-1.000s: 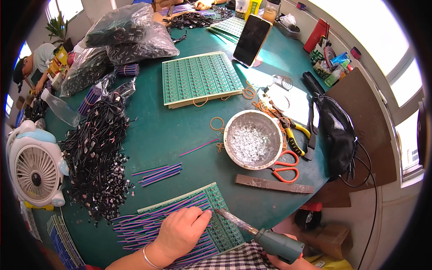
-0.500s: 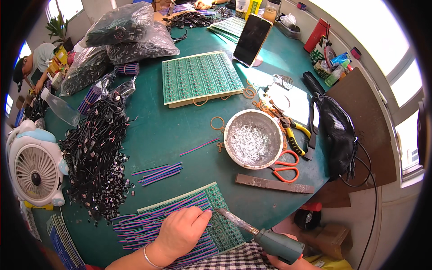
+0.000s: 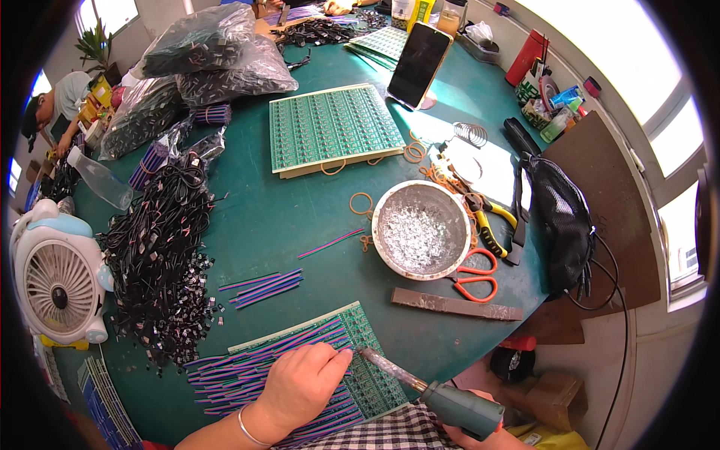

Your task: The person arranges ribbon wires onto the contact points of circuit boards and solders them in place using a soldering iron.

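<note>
Near the front edge of the table, a green circuit board panel (image 3: 373, 375) lies flat, with many short purple, pink and dark ribbon wires (image 3: 225, 375) running across it to the left. My left hand (image 3: 304, 382), wearing a bracelet at the wrist, is closed over these wires. Its thumb and forefinger pinch at a wire end, which the fingertips largely cover. My right hand (image 3: 469, 431), partly hidden, grips a soldering iron (image 3: 457, 405) with a green body. The iron's tip meets the board just right of my left fingertips.
A bowl of silvery flakes (image 3: 424, 232), orange scissors (image 3: 478, 277), yellow-black pliers (image 3: 491, 232) and a brown bar (image 3: 457, 305) lie to the right. Black cables (image 3: 161, 255) and a fan (image 3: 60, 289) occupy the left. Stacked panels (image 3: 337, 127) and a phone (image 3: 420, 66) stand farther back.
The soldering iron's body has shifted very slightly left, its tip staying beside my left fingertips. My left hand keeps its pinch.
</note>
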The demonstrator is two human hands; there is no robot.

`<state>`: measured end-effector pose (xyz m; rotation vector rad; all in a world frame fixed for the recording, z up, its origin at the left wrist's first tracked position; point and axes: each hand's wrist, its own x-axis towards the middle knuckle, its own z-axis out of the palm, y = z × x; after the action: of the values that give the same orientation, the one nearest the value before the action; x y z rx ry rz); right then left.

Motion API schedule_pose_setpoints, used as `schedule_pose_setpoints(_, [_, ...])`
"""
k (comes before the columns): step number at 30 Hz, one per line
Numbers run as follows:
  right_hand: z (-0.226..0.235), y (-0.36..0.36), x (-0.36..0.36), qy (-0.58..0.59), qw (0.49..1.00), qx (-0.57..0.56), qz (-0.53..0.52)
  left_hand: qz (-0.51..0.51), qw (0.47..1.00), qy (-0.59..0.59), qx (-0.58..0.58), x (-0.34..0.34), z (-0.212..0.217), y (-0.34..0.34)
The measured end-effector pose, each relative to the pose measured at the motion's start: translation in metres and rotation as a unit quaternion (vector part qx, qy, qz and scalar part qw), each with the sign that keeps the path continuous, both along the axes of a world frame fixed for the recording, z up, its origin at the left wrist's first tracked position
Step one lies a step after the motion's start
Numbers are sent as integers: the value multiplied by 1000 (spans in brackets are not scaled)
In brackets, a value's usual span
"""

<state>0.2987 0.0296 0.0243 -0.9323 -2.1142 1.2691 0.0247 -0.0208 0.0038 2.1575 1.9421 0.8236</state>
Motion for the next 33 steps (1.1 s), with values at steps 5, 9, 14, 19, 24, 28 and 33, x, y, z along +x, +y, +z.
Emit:
schedule_pose_setpoints(5, [-2,-1,4,-20,1000,14,1,-2,1000,25,0,2,2,-1])
schedule_pose_setpoints(9, [-4,0,9,-49,999,10,18,-5,999,35,4,2,0,0])
schedule_pose_setpoints(14, [0,-3,4,-5,999,-30,-13,-2,999,47,5,2,0,-1])
schedule_pose_setpoints(19, [3,0,0,-10,1000,12,3,-3,999,32,-11,3,6,1])
schedule_pose_setpoints(24, [-3,1,1,-3,999,35,-3,2,999,41,-4,1,0,-2])
schedule_pose_setpoints(28, [4,-3,3,-1,1000,18,-14,-9,999,32,6,2,1,0])
schedule_pose_setpoints(33, [1,-3,5,4,1000,-2,-10,-8,1000,24,10,2,0,-1])
